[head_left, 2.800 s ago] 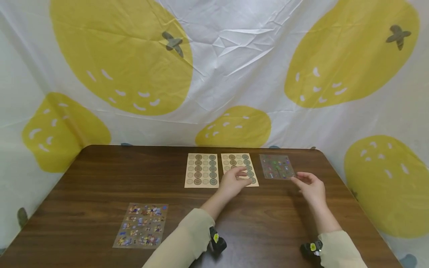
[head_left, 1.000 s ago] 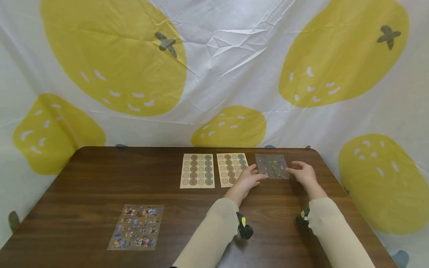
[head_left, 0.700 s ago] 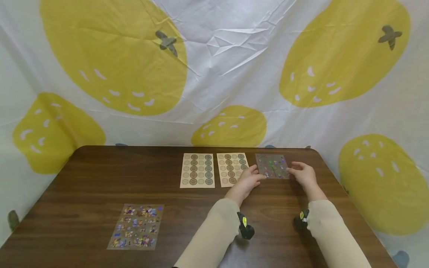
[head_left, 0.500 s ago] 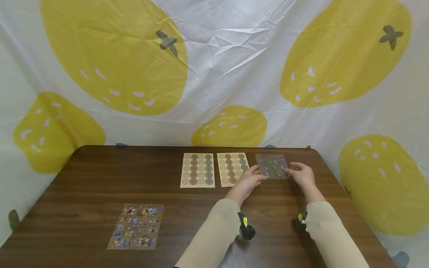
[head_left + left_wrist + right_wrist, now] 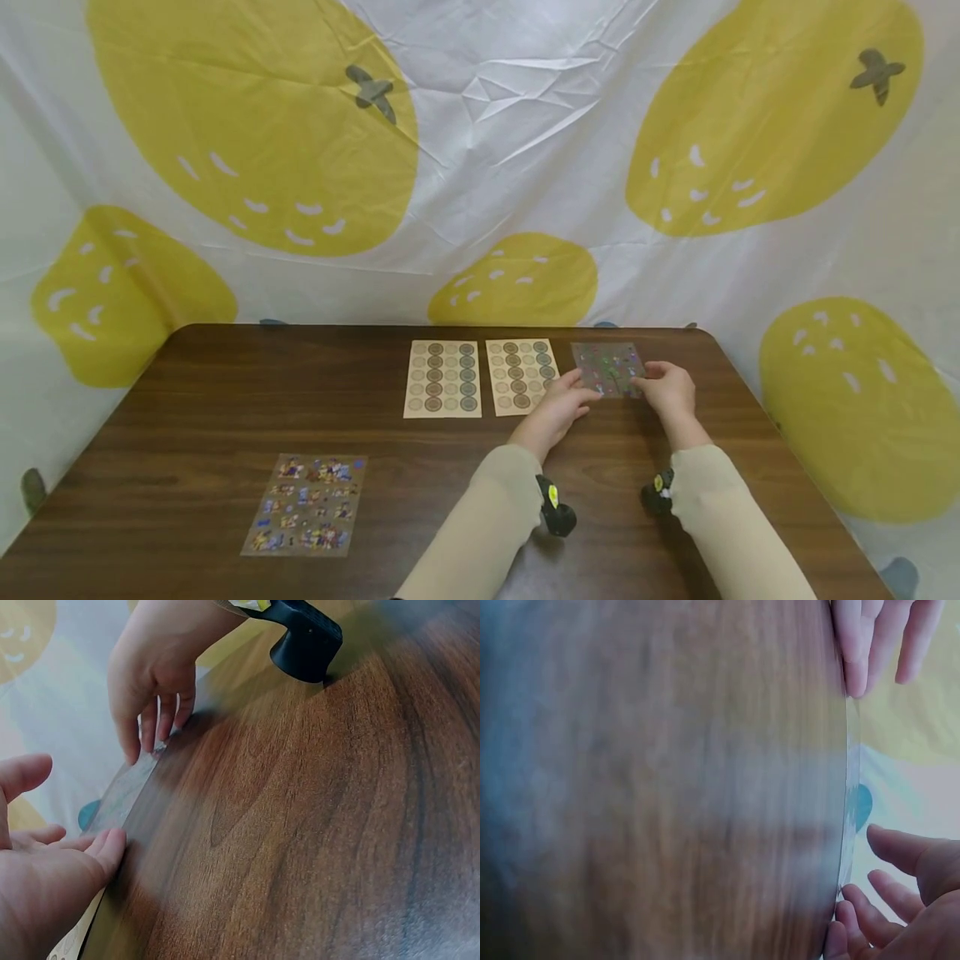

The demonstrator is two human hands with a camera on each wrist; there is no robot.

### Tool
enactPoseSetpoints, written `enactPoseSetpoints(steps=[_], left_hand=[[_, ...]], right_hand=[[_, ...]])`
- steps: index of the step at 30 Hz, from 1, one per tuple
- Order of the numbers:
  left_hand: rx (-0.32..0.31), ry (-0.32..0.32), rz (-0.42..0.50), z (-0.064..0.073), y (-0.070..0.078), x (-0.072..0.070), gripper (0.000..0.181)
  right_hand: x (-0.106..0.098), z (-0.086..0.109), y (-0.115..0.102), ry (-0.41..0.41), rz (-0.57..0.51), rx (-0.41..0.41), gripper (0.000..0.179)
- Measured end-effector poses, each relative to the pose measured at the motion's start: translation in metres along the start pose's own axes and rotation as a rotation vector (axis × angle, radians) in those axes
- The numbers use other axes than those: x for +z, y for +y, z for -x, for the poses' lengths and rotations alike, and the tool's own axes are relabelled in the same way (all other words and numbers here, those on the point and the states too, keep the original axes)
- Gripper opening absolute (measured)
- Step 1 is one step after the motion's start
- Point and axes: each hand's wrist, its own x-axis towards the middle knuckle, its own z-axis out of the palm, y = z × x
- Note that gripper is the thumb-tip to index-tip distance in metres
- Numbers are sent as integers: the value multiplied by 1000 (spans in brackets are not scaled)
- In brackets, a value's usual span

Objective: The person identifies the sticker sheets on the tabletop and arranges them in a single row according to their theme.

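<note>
Head view: one dark wood-grain tabletop (image 5: 187, 425); one transparent sticker sheet (image 5: 607, 369), small coloured motifs, lying at the far right between your two hands. Your left hand (image 5: 553, 410) is at its near-left corner, your right hand (image 5: 670, 390) at its right edge. Two cream sheets of round stickers, the left cream sheet (image 5: 442, 379) and the right cream sheet (image 5: 517, 375), stand side by side to its left; your left hand overlaps the latter's near corner. One clear figure-sticker sheet (image 5: 306, 506), nearer you at left. Behind: one white cloth (image 5: 517, 158) with yellow fruit print. Left wrist view: your left fingertips touch the sheet's edge, thumb apart; your right fingers reach down onto its other end. Right wrist view, blurred: your right thumb stands apart from loosely bent fingers; the sheet shows edge-on as a thin strip.
</note>
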Motion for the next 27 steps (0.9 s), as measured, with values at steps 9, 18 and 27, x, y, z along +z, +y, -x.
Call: enactPoseSetpoints(steps=[9, 18, 27], left_hand=[[17, 8, -42, -3, -3, 7, 69], [34, 10, -20, 0, -3, 10, 68], [47, 5, 20, -2, -6, 11, 69]], right_hand=[[2, 0, 0, -29, 18, 0, 51], [5, 0, 1, -14, 92, -31, 53], [6, 0, -1, -16, 79, -20, 55]])
